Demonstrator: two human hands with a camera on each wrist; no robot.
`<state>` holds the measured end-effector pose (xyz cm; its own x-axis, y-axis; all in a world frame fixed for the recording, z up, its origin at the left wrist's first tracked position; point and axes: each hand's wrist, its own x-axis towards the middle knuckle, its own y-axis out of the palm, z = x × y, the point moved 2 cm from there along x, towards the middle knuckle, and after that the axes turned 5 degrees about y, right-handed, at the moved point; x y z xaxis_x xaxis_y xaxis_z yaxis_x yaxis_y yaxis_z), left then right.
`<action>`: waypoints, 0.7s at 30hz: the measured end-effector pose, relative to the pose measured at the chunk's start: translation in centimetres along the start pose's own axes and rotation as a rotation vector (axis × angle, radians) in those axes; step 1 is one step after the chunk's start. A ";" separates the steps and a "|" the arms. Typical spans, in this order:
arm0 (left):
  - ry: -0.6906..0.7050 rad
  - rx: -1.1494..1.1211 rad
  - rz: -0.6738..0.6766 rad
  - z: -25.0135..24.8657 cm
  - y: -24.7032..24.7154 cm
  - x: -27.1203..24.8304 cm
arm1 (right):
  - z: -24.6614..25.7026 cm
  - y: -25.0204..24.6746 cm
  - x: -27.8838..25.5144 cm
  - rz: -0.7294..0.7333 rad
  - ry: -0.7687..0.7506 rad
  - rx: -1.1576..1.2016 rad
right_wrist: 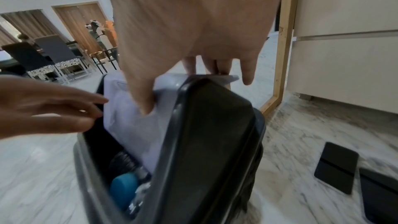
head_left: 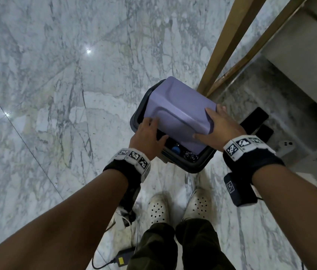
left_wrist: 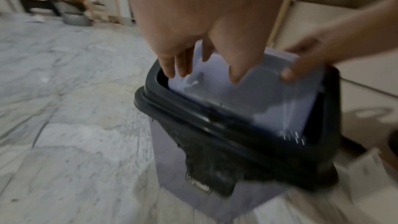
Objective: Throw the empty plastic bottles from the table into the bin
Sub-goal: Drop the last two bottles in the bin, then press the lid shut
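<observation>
Fingers of the right hand (head_left: 219, 125) curl over the far edge of the bin's lilac swing lid (head_left: 181, 112), thumb pressed on its face, holding it tilted open; the left hand (head_left: 149, 133) hangs relaxed at the opening, gripping nothing. Below the lid, inside the dark-rimmed bin (head_left: 198, 168), a clear plastic bottle with a blue cap (right_wrist: 124, 188) lies on the black liner. So one bottle at least looks delivered; whether more wait on the table, out of sight, I cannot tell.
</observation>
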<state>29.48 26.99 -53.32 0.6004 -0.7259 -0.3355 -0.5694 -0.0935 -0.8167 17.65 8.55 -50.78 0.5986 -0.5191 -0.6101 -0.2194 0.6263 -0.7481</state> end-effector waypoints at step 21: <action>-0.112 -0.075 -0.017 -0.4 1.4 1.1 | 0.2 0.5 0.9 0.136 -0.023 -0.093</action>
<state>29.12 25.74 -54.62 0.6672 -0.6432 -0.3757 -0.5962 -0.1588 -0.7869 18.26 8.48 -51.64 0.5755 -0.4188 -0.7024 -0.3698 0.6328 -0.6803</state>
